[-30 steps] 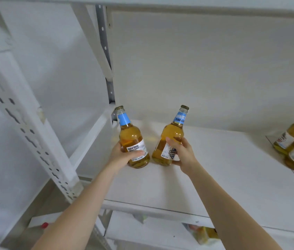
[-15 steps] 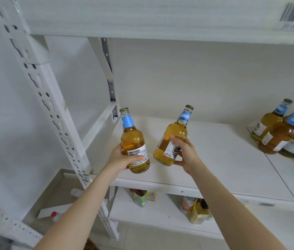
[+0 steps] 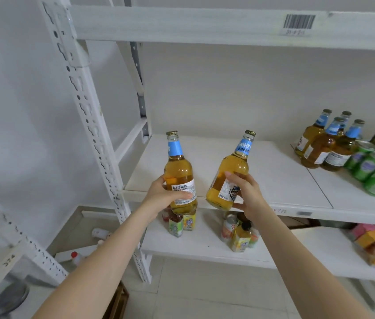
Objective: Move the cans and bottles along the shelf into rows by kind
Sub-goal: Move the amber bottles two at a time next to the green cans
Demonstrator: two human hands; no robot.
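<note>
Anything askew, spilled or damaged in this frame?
No spill or damage shows. The bottle in the right hand tilts, while the bottle in the left hand stands near upright. A white bottle lies on the floor, lower left.

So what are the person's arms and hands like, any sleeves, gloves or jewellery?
Both forearms are bare as far as the frame shows: no sleeves in view. The left hand and right hand wear no gloves, and no rings, watch or bracelet show. Nails look short and unpainted.

Both forearms bare, no sleeves or jewellery visible
</note>
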